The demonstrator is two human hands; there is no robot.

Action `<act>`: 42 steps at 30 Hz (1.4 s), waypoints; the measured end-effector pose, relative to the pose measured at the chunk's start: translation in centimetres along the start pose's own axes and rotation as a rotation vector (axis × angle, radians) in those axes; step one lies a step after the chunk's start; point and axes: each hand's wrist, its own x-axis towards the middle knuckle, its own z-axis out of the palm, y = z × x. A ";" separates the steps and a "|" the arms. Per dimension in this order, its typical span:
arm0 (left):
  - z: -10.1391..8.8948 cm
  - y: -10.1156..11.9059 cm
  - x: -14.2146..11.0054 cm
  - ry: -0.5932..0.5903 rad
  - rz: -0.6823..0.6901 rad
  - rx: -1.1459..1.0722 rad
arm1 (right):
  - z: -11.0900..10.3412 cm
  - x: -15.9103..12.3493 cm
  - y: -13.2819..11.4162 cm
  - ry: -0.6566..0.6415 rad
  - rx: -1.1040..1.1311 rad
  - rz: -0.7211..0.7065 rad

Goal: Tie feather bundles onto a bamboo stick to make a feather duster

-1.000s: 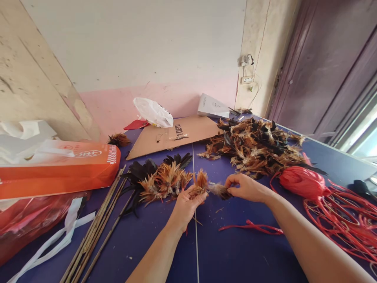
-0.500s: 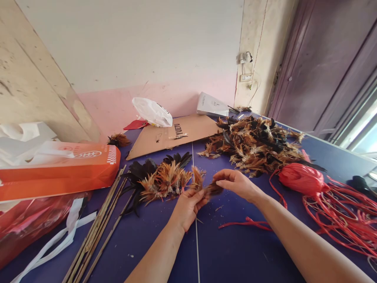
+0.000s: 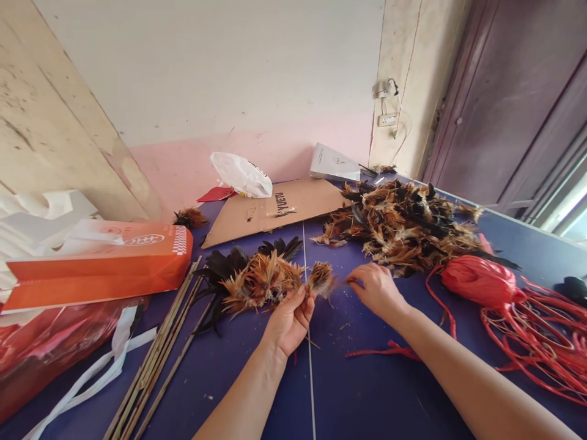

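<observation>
Several sticks (image 3: 158, 345) separate feather bunches (image 3: 263, 278) from orange bag (image 3: 114, 284)

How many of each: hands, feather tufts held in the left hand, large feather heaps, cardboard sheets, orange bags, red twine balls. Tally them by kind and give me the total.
Hands: 2 (left hand, right hand)
Held feather tuft: 1
Large feather heap: 1
Cardboard sheet: 1
Orange bag: 1
Red twine ball: 1
Total: 7

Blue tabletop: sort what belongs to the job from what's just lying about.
Likely in use: feather tuft in the left hand, feather bunches, loose feather pile, red plastic twine, perhaps the thin sticks.

Seemingly idle: orange printed bag, white plastic bag, cardboard sheet, white box.
</observation>
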 end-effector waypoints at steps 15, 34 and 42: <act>0.7 -0.4 -0.8 -0.026 -0.062 -0.056 | 0.2 -0.8 -5.2 -0.306 1.236 0.438; 0.8 -1.0 -1.1 -0.109 0.065 0.272 | 0.8 -0.7 -5.7 -0.068 1.255 0.481; 0.9 -0.2 -1.4 -0.080 -0.041 0.445 | -0.3 -0.4 -3.7 -0.309 1.285 0.436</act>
